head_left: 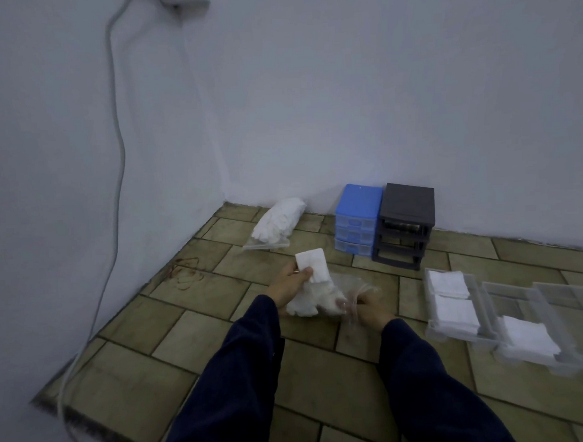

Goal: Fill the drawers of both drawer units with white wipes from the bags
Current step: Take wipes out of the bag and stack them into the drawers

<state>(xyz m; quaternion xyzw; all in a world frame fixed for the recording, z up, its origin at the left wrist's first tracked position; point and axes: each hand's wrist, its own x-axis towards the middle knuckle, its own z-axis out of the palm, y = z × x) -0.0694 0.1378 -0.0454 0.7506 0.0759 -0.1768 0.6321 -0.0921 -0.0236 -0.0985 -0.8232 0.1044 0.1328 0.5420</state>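
White wipes (311, 259) pinched btwn L hand (288, 283) fingers (304, 273), above bag (324, 298).

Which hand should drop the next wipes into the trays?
Left. The left hand already pinches a stack of wipes, while the right hand grips the bag. The trays lie to the right, so it must cross over.

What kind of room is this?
Probably a bare corner of a plain indoor room: tiled floor, painted walls, a loose cable hanging down. Someone works on the floor beside small drawer units.
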